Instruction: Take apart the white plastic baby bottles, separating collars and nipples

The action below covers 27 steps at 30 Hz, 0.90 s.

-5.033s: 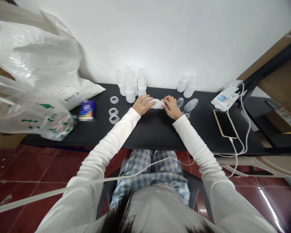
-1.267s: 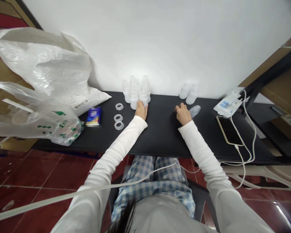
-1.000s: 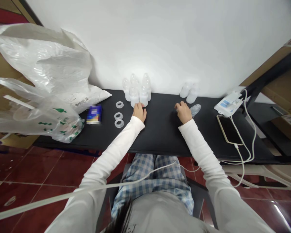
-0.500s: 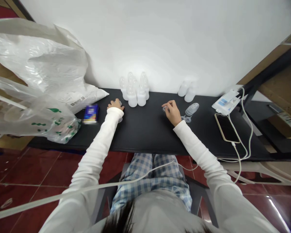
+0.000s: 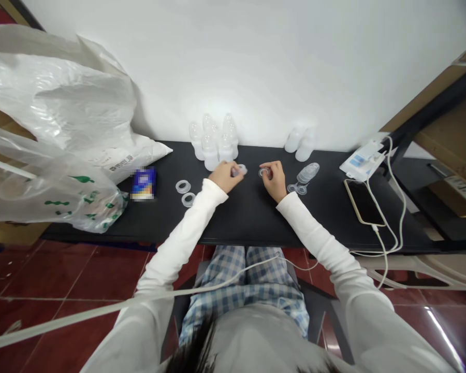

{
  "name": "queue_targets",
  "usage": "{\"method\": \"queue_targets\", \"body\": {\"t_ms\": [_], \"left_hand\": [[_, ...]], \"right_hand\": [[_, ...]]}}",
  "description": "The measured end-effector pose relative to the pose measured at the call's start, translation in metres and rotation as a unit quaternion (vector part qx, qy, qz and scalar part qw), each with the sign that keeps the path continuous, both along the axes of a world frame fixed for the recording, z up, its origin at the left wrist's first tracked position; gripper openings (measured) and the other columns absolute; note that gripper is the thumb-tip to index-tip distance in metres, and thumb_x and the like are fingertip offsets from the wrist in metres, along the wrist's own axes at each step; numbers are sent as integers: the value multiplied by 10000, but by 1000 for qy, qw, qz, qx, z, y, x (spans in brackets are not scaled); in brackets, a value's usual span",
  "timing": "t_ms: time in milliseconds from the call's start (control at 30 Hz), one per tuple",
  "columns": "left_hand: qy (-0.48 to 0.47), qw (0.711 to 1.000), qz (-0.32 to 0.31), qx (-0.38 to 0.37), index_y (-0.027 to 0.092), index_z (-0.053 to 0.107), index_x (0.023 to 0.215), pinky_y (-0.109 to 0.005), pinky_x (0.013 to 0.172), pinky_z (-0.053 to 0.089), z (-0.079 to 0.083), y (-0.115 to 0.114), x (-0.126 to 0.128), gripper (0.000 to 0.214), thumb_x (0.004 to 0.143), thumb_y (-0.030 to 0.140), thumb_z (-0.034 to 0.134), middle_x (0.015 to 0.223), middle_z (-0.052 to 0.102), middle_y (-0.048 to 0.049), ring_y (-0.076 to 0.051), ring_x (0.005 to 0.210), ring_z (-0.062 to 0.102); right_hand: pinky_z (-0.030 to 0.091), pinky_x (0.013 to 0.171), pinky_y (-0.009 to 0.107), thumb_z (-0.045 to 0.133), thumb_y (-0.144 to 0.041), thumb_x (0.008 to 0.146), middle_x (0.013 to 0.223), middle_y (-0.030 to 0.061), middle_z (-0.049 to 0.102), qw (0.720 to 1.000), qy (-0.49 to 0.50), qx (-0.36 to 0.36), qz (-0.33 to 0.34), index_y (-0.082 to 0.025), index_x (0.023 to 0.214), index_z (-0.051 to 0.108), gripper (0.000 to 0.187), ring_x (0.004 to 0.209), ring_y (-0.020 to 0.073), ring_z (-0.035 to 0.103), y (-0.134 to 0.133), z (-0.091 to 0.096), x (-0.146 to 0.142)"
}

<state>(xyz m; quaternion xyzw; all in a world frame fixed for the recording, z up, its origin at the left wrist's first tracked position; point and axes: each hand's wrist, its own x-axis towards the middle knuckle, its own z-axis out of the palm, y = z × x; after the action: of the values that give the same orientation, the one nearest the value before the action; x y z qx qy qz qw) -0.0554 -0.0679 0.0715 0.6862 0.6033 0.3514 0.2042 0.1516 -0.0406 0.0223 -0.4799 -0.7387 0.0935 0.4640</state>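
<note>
My left hand [image 5: 226,177] is closed on a translucent screw ring [image 5: 241,169], held above the middle of the black table. Facing it across a small gap, my right hand [image 5: 275,178] pinches a small clear round piece, probably a bottle nipple [image 5: 262,172]. Two more screw rings, an upper ring [image 5: 183,186] and a lower ring [image 5: 188,200], lie left of my left hand. Behind that hand stand several small white bottles with clear domed caps [image 5: 210,150]. Clear nipples [image 5: 297,189] and clear domed caps [image 5: 308,172] lie just right of my right hand.
Two uncapped white bottles [image 5: 304,148] stand by the wall. At right are a phone [image 5: 364,202] on a cable and a white power strip [image 5: 362,161]. A blue box [image 5: 143,183], a white sack [image 5: 93,114] and a clear bag [image 5: 81,197] occupy the left.
My left hand has moved right from the rings on the left, bringing one ring toward my right hand. Two rings are now uncovered. My right hand has barely moved.
</note>
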Motion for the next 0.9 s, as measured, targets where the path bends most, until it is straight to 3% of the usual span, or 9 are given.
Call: {"method": "queue_targets", "body": {"t_ms": [67, 133, 233, 367, 467, 600, 800, 900], "left_hand": [[-151, 985, -58, -62, 192, 584, 792, -348, 789, 580, -16, 11, 23, 195, 819, 370, 660, 838, 656, -35, -153, 749, 659], [-288, 946, -58, -133, 193, 524, 768, -303, 747, 586, -32, 24, 41, 212, 877, 369, 569, 804, 664, -30, -128, 735, 668], [-378, 909, -27, -176, 201, 449, 745, -285, 753, 585, -46, 42, 56, 244, 917, 364, 506, 731, 645, -7, -103, 676, 664], [-457, 872, -29, -175, 229, 422, 939, -275, 755, 584, -47, 51, 63, 143, 945, 346, 504, 709, 643, 32, -97, 646, 673], [-483, 855, -49, -180, 240, 374, 1064, -252, 715, 577, -46, 51, 65, 272, 929, 358, 579, 717, 653, 50, -87, 602, 664], [-488, 850, -108, -166, 252, 362, 1090, -237, 700, 563, -51, 48, 63, 448, 860, 444, 695, 752, 666, 61, -85, 622, 673], [-451, 856, -203, -152, 235, 453, 1042, -224, 710, 556, -57, 48, 60, 431, 829, 503, 714, 735, 680, 58, -80, 659, 682], [-444, 857, -220, -145, 230, 463, 1060, -224, 683, 559, -58, 46, 60, 443, 824, 508, 713, 708, 685, 60, -85, 638, 685]], "right_hand": [[511, 726, 300, 470, -184, 896, 957, 51, 558, 999, 34, 9, -23, -187, 1035, 599, 190, 702, 129, 506, 3, -1, 2], [509, 723, 287, 492, -223, 889, 953, 46, 563, 996, 85, 10, -39, -192, 1047, 575, 181, 730, 126, 538, 8, -3, 5], [512, 718, 276, 523, -293, 884, 952, 42, 574, 985, 169, -11, -27, -194, 1048, 536, 192, 759, 123, 583, 15, -8, 9], [508, 699, 269, 563, -367, 885, 949, 28, 594, 975, 216, -43, 20, -209, 1037, 508, 227, 745, 116, 601, 15, -11, 7], [498, 699, 265, 602, -361, 873, 934, 12, 604, 977, 203, -33, 48, -218, 1019, 527, 218, 742, 113, 586, 10, -10, 2], [468, 661, 261, 619, -339, 870, 915, -5, 575, 987, 156, -13, 41, -226, 1022, 545, 203, 694, 102, 514, 9, -11, -1], [459, 626, 275, 651, -318, 824, 1043, 46, 527, 988, 149, 6, -35, -219, 1107, 518, 328, 717, 114, 482, 18, -20, 3], [457, 657, 282, 597, -346, 871, 972, 32, 553, 990, 137, -14, -18, -218, 1042, 534, 223, 729, 123, 498, 18, -19, 3]]}}
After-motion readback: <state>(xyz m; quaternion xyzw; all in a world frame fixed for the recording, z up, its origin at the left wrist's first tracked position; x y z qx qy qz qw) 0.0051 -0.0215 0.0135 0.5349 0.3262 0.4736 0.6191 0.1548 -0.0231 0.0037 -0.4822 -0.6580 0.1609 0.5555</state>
